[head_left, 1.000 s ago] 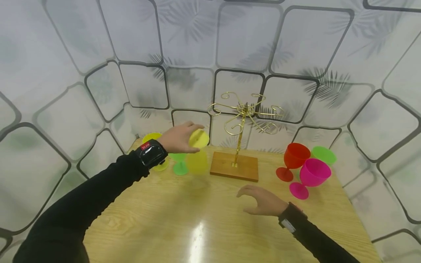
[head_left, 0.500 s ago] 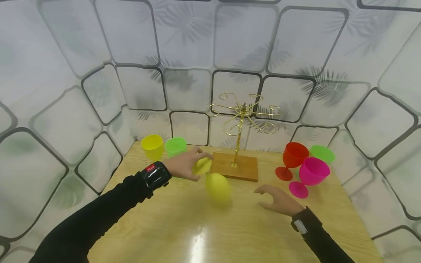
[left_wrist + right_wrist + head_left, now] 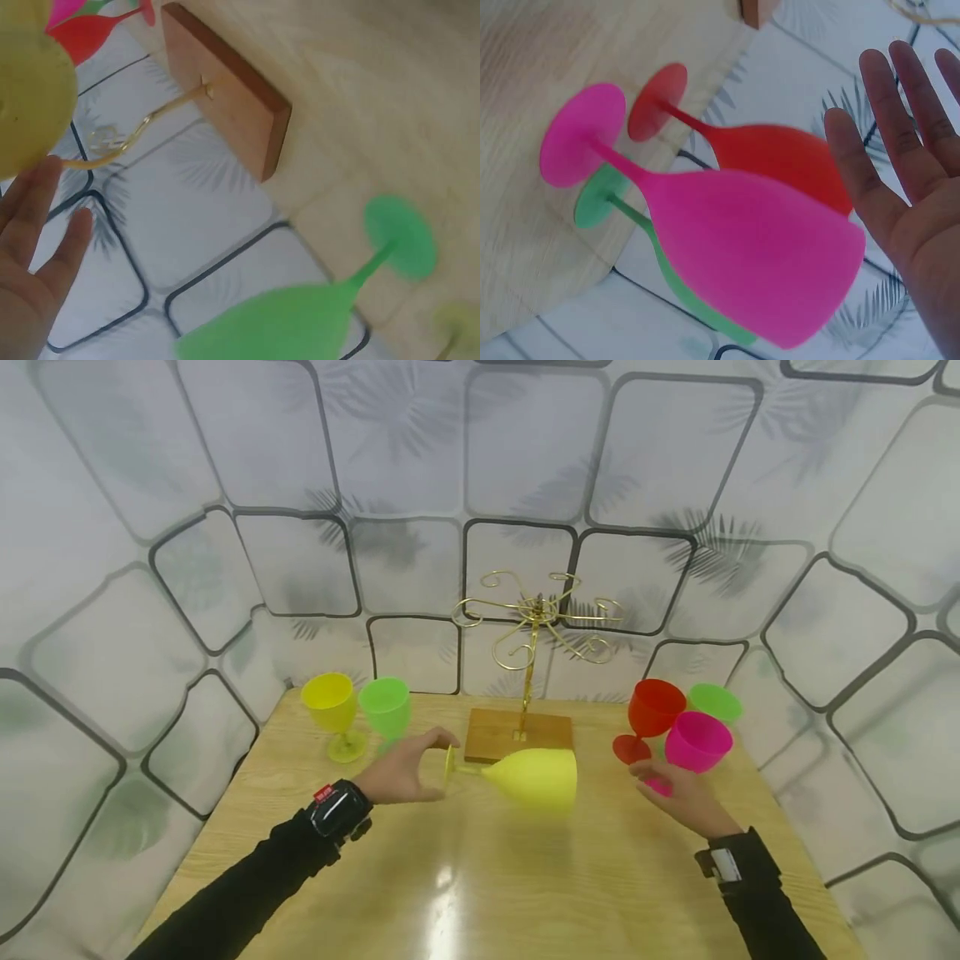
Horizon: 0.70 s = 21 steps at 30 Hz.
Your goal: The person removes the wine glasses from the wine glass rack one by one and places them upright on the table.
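My left hand [image 3: 401,770] pinches a yellow goblet [image 3: 536,781] by its foot, over the table in front of the rack. The goblet lies sideways, its bowl pointing right. In the left wrist view its round yellow foot [image 3: 34,112] is at the fingertips. On the right, my right hand [image 3: 686,797] is beside a pink goblet [image 3: 697,742], covering part of its foot in the head view. The right wrist view shows that hand's fingers [image 3: 904,135] extended, with nothing in them, near the pink bowl [image 3: 754,244]. A red goblet [image 3: 655,708] stands just behind.
A gold rack with curled arms [image 3: 538,610] rises from a wooden base [image 3: 487,731] at the table's back. Upright at back left are another yellow goblet [image 3: 330,703] and a green goblet [image 3: 386,706]. A second green goblet [image 3: 716,702] is behind the pink one.
The left hand has brought the yellow goblet rightward and forward from the back-left group, tipping it sideways. My right hand has moved right to the pink goblet.
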### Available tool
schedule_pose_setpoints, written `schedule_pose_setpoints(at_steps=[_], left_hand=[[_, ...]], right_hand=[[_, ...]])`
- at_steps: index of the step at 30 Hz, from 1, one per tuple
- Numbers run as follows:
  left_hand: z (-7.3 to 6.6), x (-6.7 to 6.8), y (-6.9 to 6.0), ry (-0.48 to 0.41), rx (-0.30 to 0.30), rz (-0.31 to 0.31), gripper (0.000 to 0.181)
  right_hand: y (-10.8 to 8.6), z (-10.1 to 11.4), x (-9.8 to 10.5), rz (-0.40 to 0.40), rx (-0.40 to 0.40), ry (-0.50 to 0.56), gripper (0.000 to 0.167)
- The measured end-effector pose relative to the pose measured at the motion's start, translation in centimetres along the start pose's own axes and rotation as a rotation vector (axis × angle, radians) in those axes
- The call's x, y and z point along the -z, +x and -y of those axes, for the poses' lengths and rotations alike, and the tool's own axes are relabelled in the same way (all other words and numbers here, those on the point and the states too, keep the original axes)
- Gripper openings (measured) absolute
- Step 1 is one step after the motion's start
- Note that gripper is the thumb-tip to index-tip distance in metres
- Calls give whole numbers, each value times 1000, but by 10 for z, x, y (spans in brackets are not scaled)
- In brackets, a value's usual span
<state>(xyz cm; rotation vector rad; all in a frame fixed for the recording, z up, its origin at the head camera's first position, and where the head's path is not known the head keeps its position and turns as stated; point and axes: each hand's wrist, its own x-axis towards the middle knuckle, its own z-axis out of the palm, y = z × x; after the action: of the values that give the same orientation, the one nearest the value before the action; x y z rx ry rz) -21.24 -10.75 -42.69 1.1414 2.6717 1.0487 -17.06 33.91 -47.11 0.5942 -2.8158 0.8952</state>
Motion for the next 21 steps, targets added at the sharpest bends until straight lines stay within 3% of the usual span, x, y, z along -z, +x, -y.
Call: schedule_pose_setpoints(at_steps=[6, 10, 12, 16, 21], left_hand=[[9, -34, -5, -269, 26, -173, 64], [4, -52, 0, -393, 51, -235, 64], [-6, -55, 2, -426, 54, -251, 63], [-23, -64, 7, -472, 42, -281, 61], [-16, -93, 13, -523, 53, -312, 62]], right_hand=[[3, 5, 16, -37, -52, 55, 32], [13, 19, 15, -75, -28, 103, 35], [19, 30, 13, -62, -16, 148, 39], [32, 54, 2, -13, 28, 344, 54], [46, 80, -18, 19, 115, 687, 76]])
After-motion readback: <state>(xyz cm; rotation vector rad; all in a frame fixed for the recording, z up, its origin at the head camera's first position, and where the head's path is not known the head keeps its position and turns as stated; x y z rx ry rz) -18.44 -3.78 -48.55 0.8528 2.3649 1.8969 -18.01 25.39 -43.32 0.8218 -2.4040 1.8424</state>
